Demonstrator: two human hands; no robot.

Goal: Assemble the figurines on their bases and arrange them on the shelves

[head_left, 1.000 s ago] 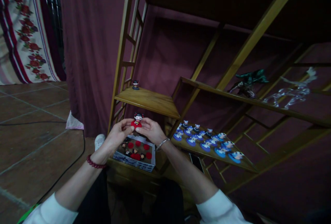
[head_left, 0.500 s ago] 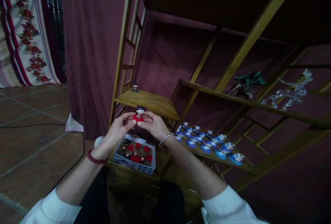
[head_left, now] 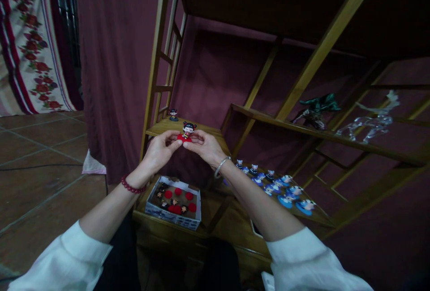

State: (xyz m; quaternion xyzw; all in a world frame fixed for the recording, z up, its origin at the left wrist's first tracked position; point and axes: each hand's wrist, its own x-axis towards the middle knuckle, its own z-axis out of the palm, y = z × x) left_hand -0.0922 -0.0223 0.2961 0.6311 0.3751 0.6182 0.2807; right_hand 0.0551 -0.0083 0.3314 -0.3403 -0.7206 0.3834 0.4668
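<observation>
A small figurine (head_left: 188,128) with black hair buns stands upright on a round red base, held between both hands. My left hand (head_left: 163,148) pinches the base from the left, and my right hand (head_left: 205,146) grips it from the right. Both are raised before the small wooden shelf (head_left: 215,136), where a similar figurine (head_left: 173,115) stands at the far left corner. Below my hands, an open cardboard box (head_left: 192,224) holds several red round bases and several dark-haired figurine parts lying about.
Several blue and purple figurines (head_left: 285,197) stand in rows on a lower shelf at the right. Higher up are a green dragon-like ornament (head_left: 319,107) and a clear glass animal figure (head_left: 369,118). A wooden upright (head_left: 156,58) bounds the shelf on the left, beside a maroon curtain (head_left: 114,71).
Both hands have moved up and forward with the figurine, closer to the small shelf. The view has shifted slightly. The box stays in place.
</observation>
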